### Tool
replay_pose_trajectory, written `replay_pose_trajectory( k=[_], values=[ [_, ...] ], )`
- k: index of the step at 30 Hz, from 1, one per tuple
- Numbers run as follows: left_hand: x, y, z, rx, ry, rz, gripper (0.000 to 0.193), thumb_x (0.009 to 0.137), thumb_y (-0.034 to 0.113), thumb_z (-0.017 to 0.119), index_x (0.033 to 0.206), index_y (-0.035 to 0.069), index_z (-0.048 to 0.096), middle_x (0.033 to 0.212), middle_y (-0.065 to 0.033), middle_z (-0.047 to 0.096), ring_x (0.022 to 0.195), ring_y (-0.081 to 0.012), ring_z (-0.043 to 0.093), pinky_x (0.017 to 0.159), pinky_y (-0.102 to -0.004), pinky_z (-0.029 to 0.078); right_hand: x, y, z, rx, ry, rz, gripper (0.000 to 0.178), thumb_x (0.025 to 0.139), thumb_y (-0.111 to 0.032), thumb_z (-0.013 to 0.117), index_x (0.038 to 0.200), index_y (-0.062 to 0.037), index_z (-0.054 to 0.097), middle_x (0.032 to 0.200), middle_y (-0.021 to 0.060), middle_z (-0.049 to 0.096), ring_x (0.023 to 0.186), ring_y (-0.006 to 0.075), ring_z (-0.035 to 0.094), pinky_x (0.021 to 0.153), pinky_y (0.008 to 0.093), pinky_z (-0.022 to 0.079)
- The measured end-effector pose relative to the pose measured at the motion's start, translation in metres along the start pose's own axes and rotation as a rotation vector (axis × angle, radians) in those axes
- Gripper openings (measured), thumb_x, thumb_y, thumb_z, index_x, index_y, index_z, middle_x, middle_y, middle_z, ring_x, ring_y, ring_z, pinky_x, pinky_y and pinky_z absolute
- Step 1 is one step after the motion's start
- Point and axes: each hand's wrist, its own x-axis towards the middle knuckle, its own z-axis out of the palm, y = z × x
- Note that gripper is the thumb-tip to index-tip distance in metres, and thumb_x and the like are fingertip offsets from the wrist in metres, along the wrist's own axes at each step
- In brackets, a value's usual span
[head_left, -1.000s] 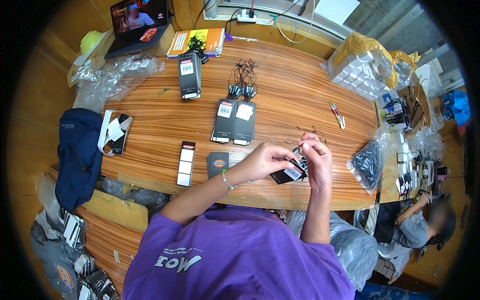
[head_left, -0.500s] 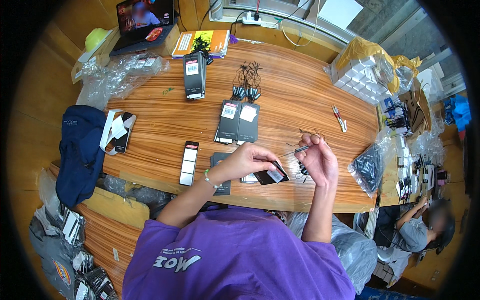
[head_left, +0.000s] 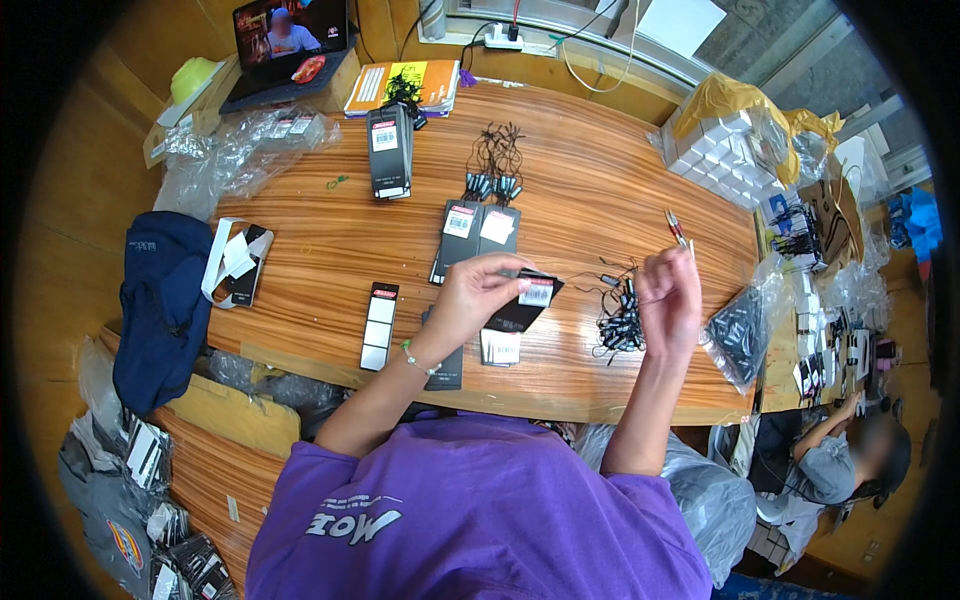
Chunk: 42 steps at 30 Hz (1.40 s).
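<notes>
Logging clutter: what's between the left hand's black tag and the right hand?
Head view: a pile of black cords lies on the wooden table between the black tag and the right hand.

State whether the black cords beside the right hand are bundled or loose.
Loose: the black cords lie in a jumbled heap, thin strands straying outward.

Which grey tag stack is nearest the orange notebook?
The lone stack, its black strings overlapping the notebook in view; the side-by-side pair lies nearer the left hand.
</notes>
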Motion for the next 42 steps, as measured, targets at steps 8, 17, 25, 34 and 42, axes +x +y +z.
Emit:
replay_pose_trajectory(
  k=[8, 17, 25, 34, 42],
  values=[
    [0.001, 0.016, 0.011, 0.115, 0.137, 0.202, 0.019, 0.079, -0.004, 0.061, 0.098, -0.002, 0.062, 0.091, -0.0068, 0.064, 0.084, -0.0127, 0.062, 0.075, -0.0234, 0.052, -0.023, 0.046, 0.047, -1.237, -0.003, -0.129, 0.005, 0.077, -0.002, 0.063, 0.076, 0.0030, 0.063, 0.061, 0.0031, 0.053, 0.051, 0.0070, 0.044, 0.047, 0.0218, 0.034],
    [-0.002, 0.021, 0.017, 0.183, 0.156, 0.234, 0.017, 0.079, -0.004, 0.061, 0.095, -0.002, 0.063, 0.089, -0.0070, 0.064, 0.082, -0.0125, 0.063, 0.074, -0.0244, 0.053, -0.027, 0.059, 0.059, -1.274, -0.019, -0.232, 0.004, 0.070, 0.000, 0.062, 0.073, 0.0023, 0.062, 0.058, 0.0073, 0.051, 0.051, 0.0143, 0.047, 0.048, 0.0269, 0.036],
    [-0.003, 0.021, 0.018, 0.115, 0.114, 0.187, 0.017, 0.079, -0.005, 0.060, 0.096, -0.003, 0.063, 0.090, -0.0080, 0.065, 0.083, -0.0126, 0.063, 0.073, -0.0238, 0.053, -0.025, 0.059, 0.057, -1.281, -0.019, -0.231, 0.004, 0.072, -0.001, 0.061, 0.073, 0.0024, 0.062, 0.058, 0.0079, 0.050, 0.052, 0.0152, 0.047, 0.049, 0.0281, 0.037],
    [-0.006, 0.029, 0.016, 0.310, 0.092, 0.209, 0.014, 0.077, -0.005, 0.062, 0.091, -0.004, 0.065, 0.085, -0.0084, 0.065, 0.075, -0.0116, 0.063, 0.065, -0.0215, 0.052, -0.022, 0.060, 0.049, -1.154, -0.026, -0.077, 0.004, 0.075, -0.001, 0.060, 0.073, 0.0024, 0.062, 0.058, 0.0034, 0.051, 0.053, 0.0099, 0.046, 0.049, 0.0250, 0.037],
    [-0.006, 0.034, 0.014, 0.556, 0.053, 0.316, 0.013, 0.075, -0.001, 0.065, 0.088, -0.003, 0.066, 0.080, -0.0096, 0.066, 0.070, -0.0123, 0.062, 0.061, -0.0223, 0.050, -0.026, 0.080, 0.032, -0.089, 0.162, 0.340, 0.006, 0.082, -0.001, 0.055, 0.079, 0.0014, 0.060, 0.065, 0.0012, 0.053, 0.055, 0.0074, 0.043, 0.051, 0.0215, 0.037]
  ],
)
